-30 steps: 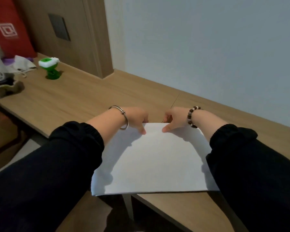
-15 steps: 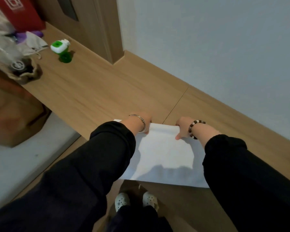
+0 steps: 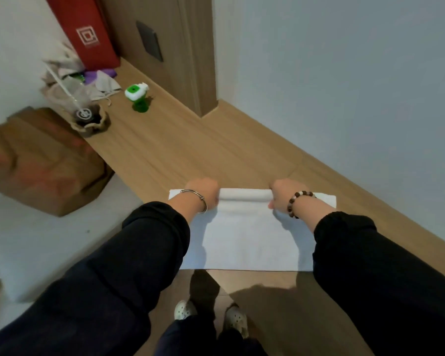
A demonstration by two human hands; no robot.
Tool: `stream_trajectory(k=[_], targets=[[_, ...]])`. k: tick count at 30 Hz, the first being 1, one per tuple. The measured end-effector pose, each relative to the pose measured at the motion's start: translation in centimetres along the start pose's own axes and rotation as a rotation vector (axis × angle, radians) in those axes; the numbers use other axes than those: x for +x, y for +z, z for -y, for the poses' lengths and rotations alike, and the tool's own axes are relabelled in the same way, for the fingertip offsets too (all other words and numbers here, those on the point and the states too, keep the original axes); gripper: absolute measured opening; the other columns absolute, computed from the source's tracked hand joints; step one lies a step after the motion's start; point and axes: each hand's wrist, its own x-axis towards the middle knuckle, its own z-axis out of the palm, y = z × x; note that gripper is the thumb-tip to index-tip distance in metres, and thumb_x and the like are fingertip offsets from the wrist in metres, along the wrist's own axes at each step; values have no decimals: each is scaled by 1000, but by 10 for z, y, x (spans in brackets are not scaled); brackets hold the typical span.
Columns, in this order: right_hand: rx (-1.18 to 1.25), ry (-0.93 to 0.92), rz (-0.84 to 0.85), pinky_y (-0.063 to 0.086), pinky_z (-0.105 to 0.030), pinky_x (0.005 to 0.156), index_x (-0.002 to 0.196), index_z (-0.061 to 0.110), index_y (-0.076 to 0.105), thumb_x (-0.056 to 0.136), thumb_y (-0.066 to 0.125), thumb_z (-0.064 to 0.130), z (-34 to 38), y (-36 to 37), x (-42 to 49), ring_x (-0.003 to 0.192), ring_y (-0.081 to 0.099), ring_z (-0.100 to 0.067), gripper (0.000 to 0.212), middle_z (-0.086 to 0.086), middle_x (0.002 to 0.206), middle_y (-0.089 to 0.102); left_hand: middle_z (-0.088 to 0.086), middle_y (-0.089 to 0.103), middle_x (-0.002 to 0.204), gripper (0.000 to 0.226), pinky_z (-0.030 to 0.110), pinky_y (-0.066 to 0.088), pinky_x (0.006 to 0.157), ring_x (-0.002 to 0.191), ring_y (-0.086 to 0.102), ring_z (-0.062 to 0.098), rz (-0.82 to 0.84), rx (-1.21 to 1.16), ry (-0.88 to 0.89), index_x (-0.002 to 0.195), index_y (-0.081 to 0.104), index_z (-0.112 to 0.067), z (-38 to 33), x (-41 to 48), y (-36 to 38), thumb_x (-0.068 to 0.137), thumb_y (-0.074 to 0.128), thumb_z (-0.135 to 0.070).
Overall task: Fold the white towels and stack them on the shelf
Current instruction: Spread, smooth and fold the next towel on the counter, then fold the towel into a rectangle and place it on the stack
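Two hands on one white towel (image 3: 249,237), which lies flat on the wooden tabletop (image 3: 180,150) with its near edge at the tabletop's front edge. Left hand (image 3: 206,190) and right hand (image 3: 280,195) each have the grip closed on the towel's far edge, which is curled up into a short roll (image 3: 245,194) running between them. Fingers are wrapped under, so only knuckles show. The towel's far corners stick out flat beyond each grip, left and right.

Left wrist carries a thin metal bangle (image 3: 198,199), right wrist a brown bead bracelet (image 3: 297,201). Both arms are in black sleeves (image 3: 129,268).

Well left of and beyond the left grip, on the same tabletop: a green-and-white plastic gadget (image 3: 136,95) on a green base, a brown crumpled paper bag (image 3: 88,116) with a clear wrapper poking out, some grey and purple cloth (image 3: 100,80), and a red bag (image 3: 85,32) leaning against the wood panel behind. A dark switch plate (image 3: 149,41) sits on that panel. A large brown paper bag (image 3: 39,160) stands on the floor left of the tabletop, blurred. Beyond the right grip is plain grey-blue wall (image 3: 344,73). Below the towel, pale clogs (image 3: 185,309) are on the floor.
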Motion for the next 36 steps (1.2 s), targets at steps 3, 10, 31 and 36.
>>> stream_trajectory(k=[3, 10, 31, 36], targets=[[-48, -59, -97, 38, -28, 57, 89, 20, 50, 87, 64, 33, 36, -31, 8, 66, 52, -18, 20, 5, 70, 47, 8, 64, 107, 25, 32, 43, 72, 97, 61, 31, -107, 4, -65, 108, 63, -16, 37, -18, -16, 88, 50, -23], [-158, -277, -248, 39, -30, 59, 86, 21, 52, 86, 63, 33, 174, -88, 24, 70, 53, -23, 17, 2, 72, 48, 9, 63, 107, 19, 35, 40, 70, 98, 60, 33, -279, -31, -252, 104, 61, -17, 163, -97, -31, 91, 50, -25], [-392, -957, -382, 33, -32, 58, 104, 15, 45, 94, 50, 21, 780, -26, -32, 81, 61, -30, 13, -7, 94, 65, 0, 59, 109, 13, 34, 42, 72, 100, 58, 25, -406, -162, -766, 107, 52, -19, 614, -462, 152, 94, 49, -23], [-467, -1122, -355, 35, -32, 61, 107, 16, 46, 92, 50, 17, 878, 3, -37, 89, 63, -30, 15, -7, 98, 66, 3, 56, 112, 15, 32, 41, 75, 105, 55, 24, -383, -228, -905, 109, 51, -16, 652, -520, 200, 94, 49, -18]])
